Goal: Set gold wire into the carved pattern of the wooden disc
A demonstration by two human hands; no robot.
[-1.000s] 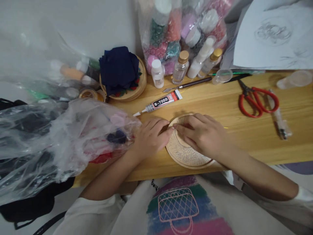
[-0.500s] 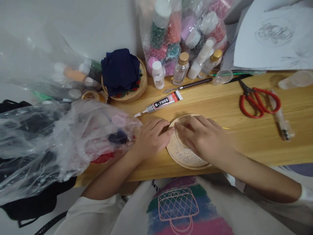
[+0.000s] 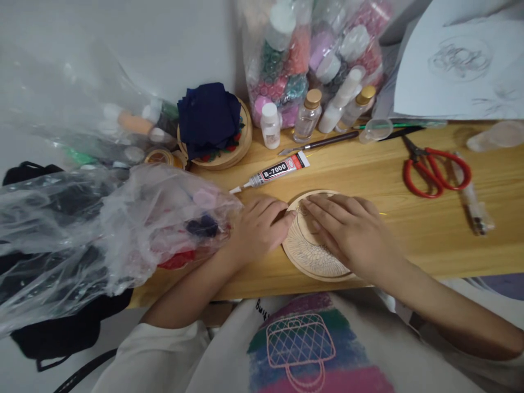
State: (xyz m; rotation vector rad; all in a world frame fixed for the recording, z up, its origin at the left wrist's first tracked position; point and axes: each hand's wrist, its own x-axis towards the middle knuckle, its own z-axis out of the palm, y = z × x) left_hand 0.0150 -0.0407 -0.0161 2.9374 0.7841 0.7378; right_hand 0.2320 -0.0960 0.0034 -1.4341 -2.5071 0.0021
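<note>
A round wooden disc with a fine drawn line pattern lies at the near edge of the wooden table. My right hand lies flat on top of the disc, fingers stretched out and together, pointing left. My left hand rests on the table against the disc's left rim, fingers loosely curled, fingertips touching the rim. Neither hand holds anything that I can see. A B-7000 glue tube lies just beyond the hands.
Red scissors lie at the right. A clear plastic bag of craft bits fills the left. At the back stand small bottles, a bag of coloured jars, a wooden hoop with dark blue cloth, a thin brush and sketch paper.
The view has shifted slightly, so everything sits a little further right. My right hand's fingers have slid a little along the disc; the left hand stays at the rim.
</note>
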